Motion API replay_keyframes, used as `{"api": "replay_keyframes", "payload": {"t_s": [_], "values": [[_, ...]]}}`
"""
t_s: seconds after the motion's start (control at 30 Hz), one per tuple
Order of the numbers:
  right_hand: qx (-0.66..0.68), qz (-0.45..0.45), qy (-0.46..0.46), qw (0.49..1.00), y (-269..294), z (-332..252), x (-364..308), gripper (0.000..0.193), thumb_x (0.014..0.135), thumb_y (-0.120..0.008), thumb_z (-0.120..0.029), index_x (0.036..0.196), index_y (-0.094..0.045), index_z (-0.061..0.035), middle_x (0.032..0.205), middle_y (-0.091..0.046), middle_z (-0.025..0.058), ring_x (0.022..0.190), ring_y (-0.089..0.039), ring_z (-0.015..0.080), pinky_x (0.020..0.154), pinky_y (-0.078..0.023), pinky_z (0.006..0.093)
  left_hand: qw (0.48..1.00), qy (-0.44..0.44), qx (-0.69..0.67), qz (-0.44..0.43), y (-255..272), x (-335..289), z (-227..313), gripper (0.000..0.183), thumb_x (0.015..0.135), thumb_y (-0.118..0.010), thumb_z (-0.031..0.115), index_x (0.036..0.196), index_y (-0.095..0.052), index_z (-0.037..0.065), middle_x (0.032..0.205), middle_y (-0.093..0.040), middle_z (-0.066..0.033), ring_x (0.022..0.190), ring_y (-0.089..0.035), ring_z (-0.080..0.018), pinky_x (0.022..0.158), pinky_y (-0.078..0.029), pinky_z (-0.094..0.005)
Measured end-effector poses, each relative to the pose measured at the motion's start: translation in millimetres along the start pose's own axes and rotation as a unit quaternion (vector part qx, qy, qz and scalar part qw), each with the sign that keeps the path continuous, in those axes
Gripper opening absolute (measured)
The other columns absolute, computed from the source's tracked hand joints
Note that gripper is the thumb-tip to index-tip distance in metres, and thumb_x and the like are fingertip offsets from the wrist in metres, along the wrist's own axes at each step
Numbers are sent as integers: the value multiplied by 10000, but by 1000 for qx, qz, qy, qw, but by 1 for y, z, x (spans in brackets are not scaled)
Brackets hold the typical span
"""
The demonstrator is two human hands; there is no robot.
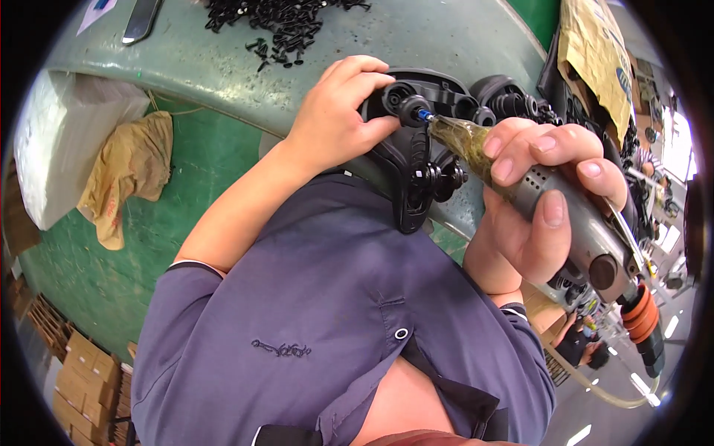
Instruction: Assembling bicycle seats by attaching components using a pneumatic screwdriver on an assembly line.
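My left hand point(335, 111) grips the left end of a black moulded plastic part point(431, 78) near the table's edge, thumb below and fingers above. In my right hand point(554, 160) is a grey power screwdriver point(576, 223), its nose wrapped in worn yellowish tape and its tail fitted with an orange-ringed connector. The blue-collared bit points at a small round black piece point(411, 110) on the part, close to my left fingertips. Whether a screw sits under the bit cannot be seen. Another black piece with round knobs point(428, 178) lies against the part's near side.
Loose black screws point(286, 33) are heaped on the grey-green table point(186, 56). A phone point(141, 21) lies at the far left. More black parts point(513, 100) and a brown paper sack point(595, 59) crowd the right. A white wrapped stack point(71, 141) stands left on the green floor.
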State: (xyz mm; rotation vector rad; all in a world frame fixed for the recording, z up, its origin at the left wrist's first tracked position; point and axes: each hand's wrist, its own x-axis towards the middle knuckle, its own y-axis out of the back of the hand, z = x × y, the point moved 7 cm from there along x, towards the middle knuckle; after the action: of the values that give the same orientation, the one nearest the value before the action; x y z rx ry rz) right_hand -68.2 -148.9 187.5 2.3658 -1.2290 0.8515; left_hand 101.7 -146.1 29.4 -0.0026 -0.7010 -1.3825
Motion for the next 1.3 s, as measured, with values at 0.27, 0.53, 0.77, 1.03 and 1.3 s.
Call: {"api": "replay_keyframes", "payload": {"t_s": [0.27,0.53,0.77,1.03,1.3], "values": [[-57,20,-80,995,-25,28,3,347,1004,-652,-55,1302,-484,-112,1139,-602,176,859,-668,260,822,-582,499,996,17,-85,24,2,-5,-11,432,688,-913,152,1060,-722,41,1232,-648,-99,1118,-655,-329,936,-556,-409],[-90,21,-76,993,-33,9,11,353,1012,-673,-102,1295,-462,-129,1084,-599,157,800,-669,254,785,-592,489,990,37,-132,21,7,-5,14,476,680,-912,67,1113,-717,39,1266,-637,-107,1151,-660,-299,962,-556,-378],[-66,4,-98,993,-38,25,22,244,974,-670,-8,1134,-494,-65,954,-687,174,764,-695,261,817,-606,466,988,16,-145,43,4,-3,14,421,683,-909,105,1051,-715,40,1222,-642,-95,1093,-658,-305,926,-552,-388],[-97,-81,-103,987,-43,36,22,287,930,-654,65,1158,-510,-31,1065,-720,233,829,-722,240,852,-597,400,989,-3,-138,45,5,-3,9,397,689,-913,159,1012,-711,49,1184,-646,-90,1055,-659,-316,903,-553,-395],[-2,-81,-75,994,-24,-18,16,407,993,-604,-1,1367,-453,-55,1207,-598,276,812,-652,238,829,-586,459,999,42,-28,19,23,-29,42,436,755,-927,254,1054,-695,38,1178,-648,-132,1110,-633,-349,948,-545,-425]]}}
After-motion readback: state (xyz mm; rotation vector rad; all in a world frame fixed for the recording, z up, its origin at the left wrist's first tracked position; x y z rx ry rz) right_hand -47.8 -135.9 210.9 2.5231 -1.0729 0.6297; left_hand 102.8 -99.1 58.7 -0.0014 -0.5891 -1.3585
